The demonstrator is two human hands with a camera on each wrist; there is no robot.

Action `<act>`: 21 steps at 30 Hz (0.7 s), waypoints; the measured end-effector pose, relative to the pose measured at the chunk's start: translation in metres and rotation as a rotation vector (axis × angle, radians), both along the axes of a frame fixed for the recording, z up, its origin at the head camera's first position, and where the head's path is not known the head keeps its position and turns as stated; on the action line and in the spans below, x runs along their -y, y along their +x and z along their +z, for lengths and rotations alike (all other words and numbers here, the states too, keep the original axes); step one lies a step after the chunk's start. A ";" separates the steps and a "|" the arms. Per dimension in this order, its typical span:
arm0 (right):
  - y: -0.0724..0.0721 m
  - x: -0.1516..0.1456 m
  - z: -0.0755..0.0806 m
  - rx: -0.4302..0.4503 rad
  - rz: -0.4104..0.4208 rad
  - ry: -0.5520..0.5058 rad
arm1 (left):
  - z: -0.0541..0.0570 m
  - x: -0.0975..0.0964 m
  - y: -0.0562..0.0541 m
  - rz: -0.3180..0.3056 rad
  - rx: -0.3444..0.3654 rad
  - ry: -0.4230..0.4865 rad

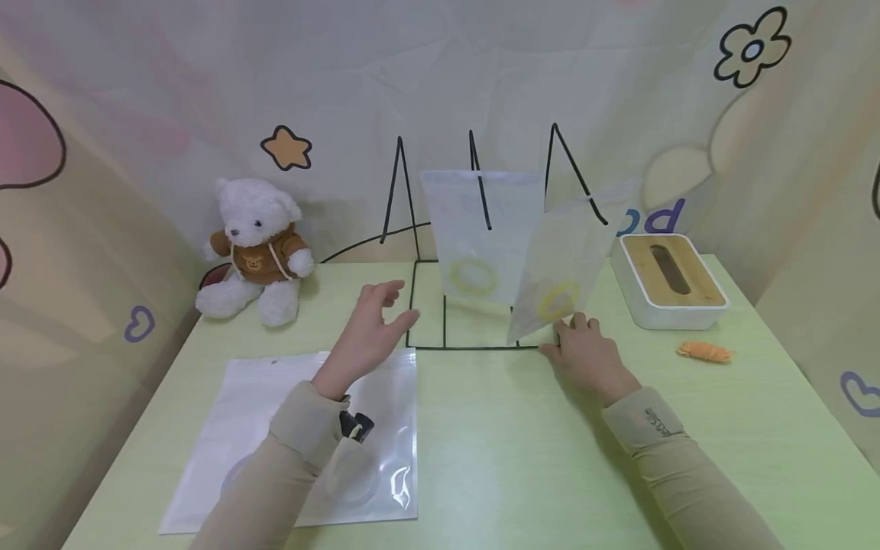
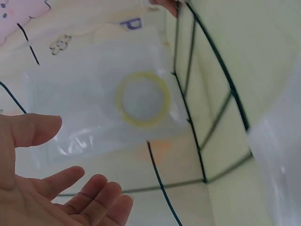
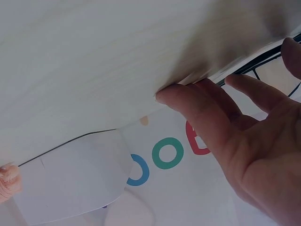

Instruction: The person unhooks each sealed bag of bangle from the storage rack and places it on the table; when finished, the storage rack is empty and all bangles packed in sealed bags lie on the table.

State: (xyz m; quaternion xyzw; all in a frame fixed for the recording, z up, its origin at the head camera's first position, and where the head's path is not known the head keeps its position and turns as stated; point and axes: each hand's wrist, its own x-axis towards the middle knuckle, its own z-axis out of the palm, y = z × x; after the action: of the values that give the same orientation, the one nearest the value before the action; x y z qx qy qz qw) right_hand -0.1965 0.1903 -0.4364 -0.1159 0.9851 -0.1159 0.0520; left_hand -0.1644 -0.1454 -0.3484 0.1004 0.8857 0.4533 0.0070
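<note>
A black wire rack (image 1: 445, 321) with tall prongs stands on the table. Two translucent bags hang from it; the left bag (image 1: 477, 229) and the tilted right bag (image 1: 565, 260) each show a yellow ring. My left hand (image 1: 367, 328) hovers beside the rack's left side, thumb and fingers spread apart, holding nothing; the left wrist view shows the same hand (image 2: 70, 174) before a bag (image 2: 89, 99). My right hand (image 1: 587, 355) touches the rack's front right corner, below the tilted bag. Seen from the right wrist, the fingers (image 3: 202, 108) reach down to the tabletop beside the black wire.
Flat pale bags (image 1: 234, 412) lie front left, partly under my left forearm. A white teddy bear (image 1: 257, 244) in a brown top sits back left. On the right are a wood-lidded tissue box (image 1: 639, 294) and a small orange bundle (image 1: 706, 352). A printed curtain (image 1: 344, 69) hangs behind.
</note>
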 end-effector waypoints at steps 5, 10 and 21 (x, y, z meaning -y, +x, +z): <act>0.001 0.000 0.001 -0.004 -0.001 -0.013 | 0.008 -0.027 -0.001 -0.043 -0.095 0.132; 0.002 0.002 0.003 -0.005 -0.007 -0.008 | 0.014 -0.050 -0.002 -0.082 -0.165 0.197; 0.002 0.003 0.003 0.002 -0.025 0.005 | 0.016 -0.086 -0.005 -0.136 -0.173 0.314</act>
State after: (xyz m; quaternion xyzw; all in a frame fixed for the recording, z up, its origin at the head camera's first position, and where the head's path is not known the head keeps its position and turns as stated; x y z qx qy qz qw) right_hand -0.1946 0.1873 -0.4332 -0.1031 0.9868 -0.1140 0.0516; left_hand -0.1697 -0.0595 -0.3319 0.1987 0.7925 0.5740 -0.0543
